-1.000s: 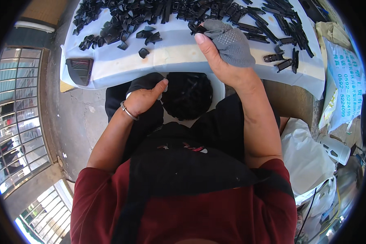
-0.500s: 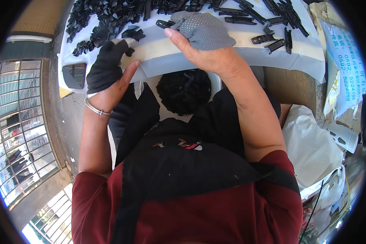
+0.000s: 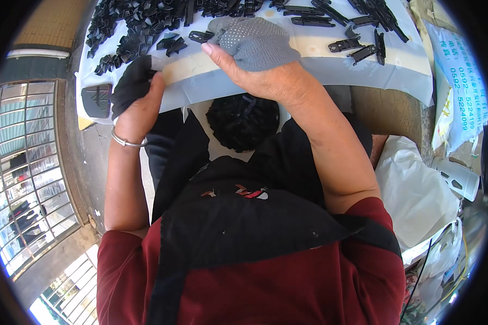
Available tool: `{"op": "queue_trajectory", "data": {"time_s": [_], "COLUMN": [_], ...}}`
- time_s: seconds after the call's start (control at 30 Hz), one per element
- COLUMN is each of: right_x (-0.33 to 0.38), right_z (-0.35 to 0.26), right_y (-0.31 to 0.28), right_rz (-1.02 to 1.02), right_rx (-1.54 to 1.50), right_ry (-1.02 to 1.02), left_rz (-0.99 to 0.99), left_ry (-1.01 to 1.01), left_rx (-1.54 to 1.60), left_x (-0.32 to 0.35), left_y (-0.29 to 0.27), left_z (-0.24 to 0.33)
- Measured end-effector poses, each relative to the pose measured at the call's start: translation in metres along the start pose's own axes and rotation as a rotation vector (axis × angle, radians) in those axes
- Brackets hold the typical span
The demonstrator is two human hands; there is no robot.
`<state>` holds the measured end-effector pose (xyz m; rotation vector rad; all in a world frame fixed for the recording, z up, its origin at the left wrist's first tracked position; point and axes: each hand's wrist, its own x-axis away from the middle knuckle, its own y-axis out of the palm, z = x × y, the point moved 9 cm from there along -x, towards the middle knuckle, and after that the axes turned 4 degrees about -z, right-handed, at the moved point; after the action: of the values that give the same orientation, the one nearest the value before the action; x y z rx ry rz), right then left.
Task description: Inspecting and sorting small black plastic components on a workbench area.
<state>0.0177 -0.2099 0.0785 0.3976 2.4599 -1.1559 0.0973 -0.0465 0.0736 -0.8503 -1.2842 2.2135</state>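
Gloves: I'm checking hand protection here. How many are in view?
2. A dark glove covers the fingers of the left hand at the table's near edge; a grey dotted glove covers the fingers of the right hand, among the black parts.

Plastic parts [image 3: 146, 27] lie on the table [image 3: 331, 67]; a bowl [image 3: 243, 122] sits below its edge.

The right hand [image 3: 255, 51] has its fingers hidden under a grey dotted glove [image 3: 252, 38]. A black glove [image 3: 130, 86] covers the left hand's [image 3: 138, 103] fingers. The far heap of black plastic parts [image 3: 141, 21] is cut off by the rim, with single pieces too small to tell.
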Motion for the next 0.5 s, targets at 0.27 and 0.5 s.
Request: {"op": "queue_trajectory", "data": {"time_s": [0.27, 0.5], "right_x": [0.007, 0.012], "right_z": [-0.039, -0.046], "right_y": [-0.004, -0.001], "right_rz": [-0.050, -0.230], "right_rx": [-0.007, 0.201], "right_ry": [-0.249, -0.227], "left_rz": [-0.161, -0.356], "left_ry": [-0.370, -0.278], "left_rx": [1.225, 1.337], "left_x": [0.013, 0.013], "left_y": [0.028, 0.040], "left_z": [0.013, 0.044]}}
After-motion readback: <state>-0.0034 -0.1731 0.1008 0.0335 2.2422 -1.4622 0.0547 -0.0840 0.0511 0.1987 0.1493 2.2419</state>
